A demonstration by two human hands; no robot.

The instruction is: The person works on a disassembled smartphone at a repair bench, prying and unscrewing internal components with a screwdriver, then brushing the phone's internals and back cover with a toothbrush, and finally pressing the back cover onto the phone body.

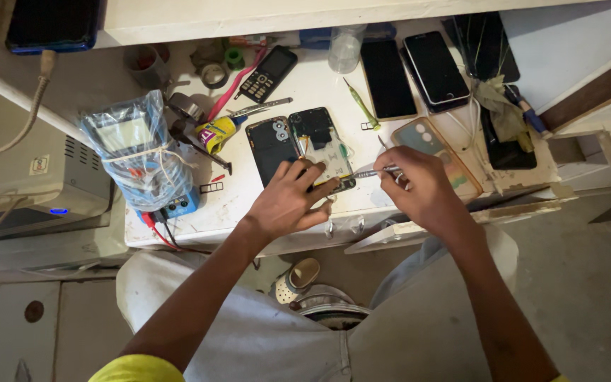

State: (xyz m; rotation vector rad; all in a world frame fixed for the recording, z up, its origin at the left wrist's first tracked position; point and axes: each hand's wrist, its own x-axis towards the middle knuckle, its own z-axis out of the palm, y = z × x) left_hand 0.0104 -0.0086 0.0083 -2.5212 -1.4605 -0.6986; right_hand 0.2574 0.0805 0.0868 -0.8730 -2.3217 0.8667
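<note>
Left hand [286, 201] spread flat, pinning the opened phone [322, 147] just above it; right hand [419, 187] grips tweezers [373, 172] pointing at the phone.

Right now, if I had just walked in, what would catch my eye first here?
Probably the opened phone at the middle of the white table, its insides bare, with the left hand pressing on it and the right hand holding a thin metal tool to it. Next, the plastic-wrapped meter at the left and the dark phones along the far edge.
</note>
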